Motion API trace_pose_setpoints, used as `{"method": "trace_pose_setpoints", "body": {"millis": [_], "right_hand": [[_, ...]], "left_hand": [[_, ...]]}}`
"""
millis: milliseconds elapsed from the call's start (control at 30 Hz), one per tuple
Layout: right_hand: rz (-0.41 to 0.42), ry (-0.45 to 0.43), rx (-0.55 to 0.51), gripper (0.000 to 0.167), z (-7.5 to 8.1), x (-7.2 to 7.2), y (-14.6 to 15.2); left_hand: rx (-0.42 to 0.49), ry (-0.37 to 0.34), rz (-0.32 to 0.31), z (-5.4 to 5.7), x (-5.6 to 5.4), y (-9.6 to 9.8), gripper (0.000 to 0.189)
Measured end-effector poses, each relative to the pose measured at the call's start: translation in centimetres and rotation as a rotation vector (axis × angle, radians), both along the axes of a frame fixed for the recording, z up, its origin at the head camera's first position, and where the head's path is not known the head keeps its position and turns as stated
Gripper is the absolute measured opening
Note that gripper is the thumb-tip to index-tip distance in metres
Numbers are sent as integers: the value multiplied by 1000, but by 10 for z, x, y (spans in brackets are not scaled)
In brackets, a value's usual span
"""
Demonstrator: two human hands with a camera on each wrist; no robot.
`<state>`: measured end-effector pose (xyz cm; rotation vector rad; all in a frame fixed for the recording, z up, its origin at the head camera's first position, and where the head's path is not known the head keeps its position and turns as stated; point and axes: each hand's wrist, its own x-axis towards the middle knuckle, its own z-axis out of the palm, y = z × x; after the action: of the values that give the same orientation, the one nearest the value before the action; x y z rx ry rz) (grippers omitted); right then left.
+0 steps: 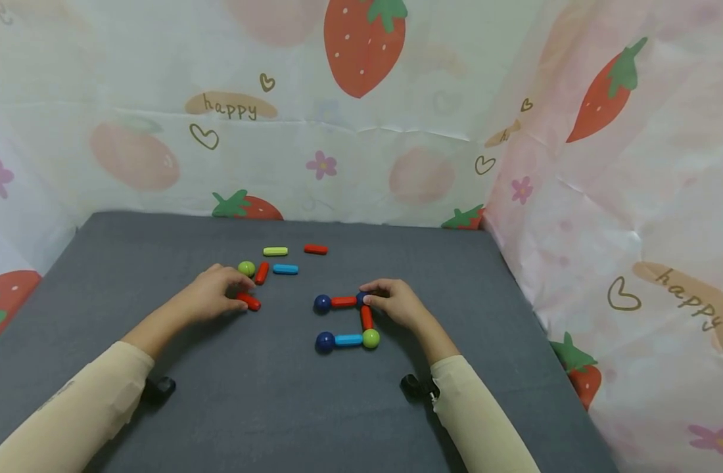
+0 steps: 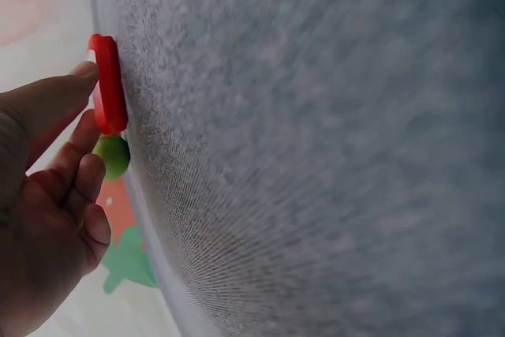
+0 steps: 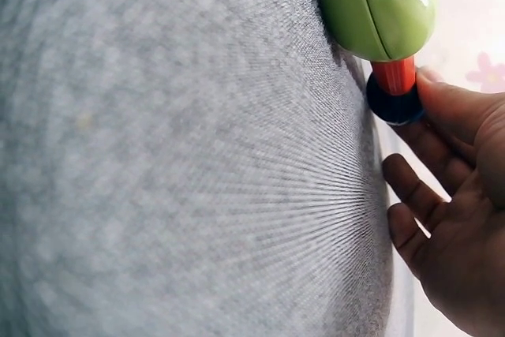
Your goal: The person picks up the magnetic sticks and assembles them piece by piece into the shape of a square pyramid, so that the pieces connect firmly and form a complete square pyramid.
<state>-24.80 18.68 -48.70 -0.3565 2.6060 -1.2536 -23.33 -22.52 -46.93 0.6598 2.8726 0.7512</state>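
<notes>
In the head view, left of centre, the left hand (image 1: 215,293) pinches a loose red rod (image 1: 249,301) between thumb and fingers; a green ball (image 1: 246,268) and an upright red stick (image 1: 262,273) lie just above. Right of centre, the right hand (image 1: 400,303) grips the corner ball (image 1: 360,299), dark blue, at the upper right of a joined, sideways-U figure (image 1: 348,340) of rods and balls. The left wrist view shows the loose red rod at upper left, thumb against it. In the right wrist view, at upper right, the thumb touches the corner ball, behind the figure's lime ball (image 3: 379,7).
</notes>
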Motion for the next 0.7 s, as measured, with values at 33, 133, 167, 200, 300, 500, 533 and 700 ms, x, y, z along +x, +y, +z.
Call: {"method": "trace_pose_setpoints", "body": {"millis": [33, 133, 167, 200, 300, 500, 533, 700], "right_hand": [[0, -3, 0, 26, 0, 0, 0], [-2, -9, 0, 26, -1, 0, -1], [-3, -10, 0, 26, -1, 0, -1], [-4, -10, 1, 26, -1, 0, -1], [-5, -8, -1, 25, -1, -1, 0], [-4, -9, -5, 25, -1, 0, 0], [-3, -11, -4, 25, 0, 0, 0], [-1, -12, -5, 25, 0, 0, 0]], "left_hand": [[-7, -6, -9, 0, -1, 0, 33], [-28, -22, -32, -2, -5, 1, 30], [-37, -30, -30, -2, -5, 2, 29], [-41, -33, -36, -2, -6, 2, 28], [-55, -38, -35, -3, -8, 4, 25], [-73, -55, -39, -3, -13, 6, 18], [-78, -57, -39, -3, -13, 6, 17], [-85, -45, -42, -1, -12, 10, 14]]}}
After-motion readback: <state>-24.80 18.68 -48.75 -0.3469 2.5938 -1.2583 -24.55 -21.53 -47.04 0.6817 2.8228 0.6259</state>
